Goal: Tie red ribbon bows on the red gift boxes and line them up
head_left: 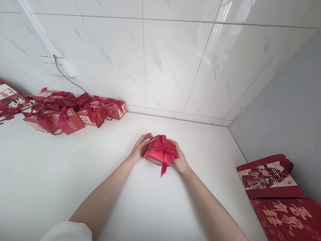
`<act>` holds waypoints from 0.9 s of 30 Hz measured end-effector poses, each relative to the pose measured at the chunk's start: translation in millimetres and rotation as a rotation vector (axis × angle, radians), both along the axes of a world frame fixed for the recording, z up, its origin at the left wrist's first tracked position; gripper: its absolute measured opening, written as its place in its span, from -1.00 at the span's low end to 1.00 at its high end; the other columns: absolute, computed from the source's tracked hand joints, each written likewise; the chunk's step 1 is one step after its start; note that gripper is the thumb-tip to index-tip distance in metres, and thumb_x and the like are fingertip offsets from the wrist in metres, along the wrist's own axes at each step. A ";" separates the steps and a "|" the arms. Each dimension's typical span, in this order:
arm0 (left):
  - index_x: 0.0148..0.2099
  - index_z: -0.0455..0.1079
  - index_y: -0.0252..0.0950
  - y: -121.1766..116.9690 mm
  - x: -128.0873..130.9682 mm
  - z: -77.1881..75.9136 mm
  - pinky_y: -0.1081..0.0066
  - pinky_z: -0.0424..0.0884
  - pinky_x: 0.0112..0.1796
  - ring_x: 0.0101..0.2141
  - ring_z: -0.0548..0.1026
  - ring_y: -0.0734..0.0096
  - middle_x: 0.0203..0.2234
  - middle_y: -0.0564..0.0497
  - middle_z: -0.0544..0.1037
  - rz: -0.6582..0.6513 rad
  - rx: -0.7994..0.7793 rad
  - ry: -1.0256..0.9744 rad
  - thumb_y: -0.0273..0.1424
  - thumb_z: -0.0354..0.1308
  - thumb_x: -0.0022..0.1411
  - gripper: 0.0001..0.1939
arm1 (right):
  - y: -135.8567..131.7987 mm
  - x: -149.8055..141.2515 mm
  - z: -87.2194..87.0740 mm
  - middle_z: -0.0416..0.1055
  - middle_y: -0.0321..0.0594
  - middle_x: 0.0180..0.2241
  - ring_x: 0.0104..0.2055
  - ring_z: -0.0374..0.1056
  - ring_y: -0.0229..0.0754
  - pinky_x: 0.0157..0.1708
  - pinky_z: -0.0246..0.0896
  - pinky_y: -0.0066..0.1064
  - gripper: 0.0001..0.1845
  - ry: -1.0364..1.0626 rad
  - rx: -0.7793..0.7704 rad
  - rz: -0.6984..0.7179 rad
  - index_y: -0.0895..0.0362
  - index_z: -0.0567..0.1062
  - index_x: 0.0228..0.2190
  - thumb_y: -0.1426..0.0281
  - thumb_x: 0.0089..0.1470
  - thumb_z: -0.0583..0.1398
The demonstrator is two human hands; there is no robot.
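A small red gift box (153, 155) with a ribbon bow (163, 149) tied on it is between my hands over the middle of the white table (152, 217). My left hand (139, 148) presses against the box's left side, with its fingers stretched along that side. From the right, my right hand (181, 158) grips the box; its fingertips are hidden behind the box and bow. One end of the ribbon hangs down the front.
Several similar red boxes (70, 120) with ribbons sit at the back left, beside a red and white printed bag (3, 95). Red printed bags (287, 218) lie along the right edge. A tiled wall (170, 69) with a socket (58, 66) and cable stands behind.
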State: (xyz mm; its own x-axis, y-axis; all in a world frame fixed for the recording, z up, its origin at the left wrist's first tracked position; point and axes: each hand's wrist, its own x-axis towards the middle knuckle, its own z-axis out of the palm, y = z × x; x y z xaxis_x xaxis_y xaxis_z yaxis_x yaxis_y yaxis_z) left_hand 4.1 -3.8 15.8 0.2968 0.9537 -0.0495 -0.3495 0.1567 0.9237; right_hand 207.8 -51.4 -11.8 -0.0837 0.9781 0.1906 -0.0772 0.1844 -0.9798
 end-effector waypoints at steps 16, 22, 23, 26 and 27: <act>0.01 0.38 -0.14 -6.1 -15.6 -6.5 0.31 0.40 -0.18 -0.08 0.42 0.17 0.00 -0.09 0.42 0.099 0.182 0.336 -0.33 0.26 0.01 -0.54 | 9.1 18.8 -3.1 0.02 -0.23 0.29 0.23 0.12 -0.01 0.09 0.20 -0.04 -0.39 0.184 -0.037 -0.262 -0.13 0.18 0.15 -0.09 0.20 -0.20; -0.16 0.44 -0.18 -0.7 -15.3 -14.3 0.40 0.34 -0.28 -0.37 0.44 0.42 -0.26 0.03 0.49 0.246 0.051 0.245 -0.39 0.24 0.00 -0.72 | 18.6 32.0 -7.2 0.30 -0.07 0.10 0.11 0.29 0.06 0.01 0.27 0.00 -0.35 0.400 -0.137 -0.244 0.00 0.31 0.03 -0.14 0.15 -0.14; -0.20 0.44 -0.20 1.3 -16.5 -14.2 0.41 0.32 -0.29 -0.42 0.42 0.45 -0.34 0.05 0.49 0.264 0.029 0.215 -0.40 0.23 0.01 -0.77 | 18.3 34.4 -5.6 0.35 -0.05 0.06 0.05 0.34 0.06 -0.03 0.29 0.00 -0.31 0.414 -0.144 -0.230 0.01 0.32 0.03 -0.17 0.14 -0.17; -0.34 0.41 -0.28 8.1 -23.4 -10.6 0.42 0.32 -0.30 -0.47 0.42 0.46 -0.50 0.06 0.47 0.257 -0.016 0.132 -0.37 0.21 0.04 -0.89 | 15.6 42.0 1.7 0.49 -0.10 -0.24 -0.22 0.45 0.01 -0.19 0.36 -0.06 -0.23 0.472 -0.168 -0.163 0.04 0.34 0.02 -0.22 0.09 -0.19; -0.38 0.39 -0.29 10.0 -26.7 -7.9 0.41 0.33 -0.29 -0.45 0.44 0.44 -0.52 0.05 0.47 0.239 -0.041 0.094 -0.36 0.21 0.03 -0.89 | 14.7 44.6 4.7 0.49 -0.16 -0.33 -0.28 0.44 -0.03 -0.21 0.36 -0.10 -0.29 0.491 -0.168 -0.151 0.03 0.36 0.01 -0.18 0.11 -0.12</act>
State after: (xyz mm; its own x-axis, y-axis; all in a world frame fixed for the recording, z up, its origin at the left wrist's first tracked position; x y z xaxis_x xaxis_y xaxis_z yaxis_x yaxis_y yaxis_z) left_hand -22.6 6.1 7.9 0.0557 0.9928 -0.1062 -0.2939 0.1180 0.9485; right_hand 252.4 -36.7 -7.1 0.1195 0.9928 0.0122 -0.5188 0.0729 -0.8518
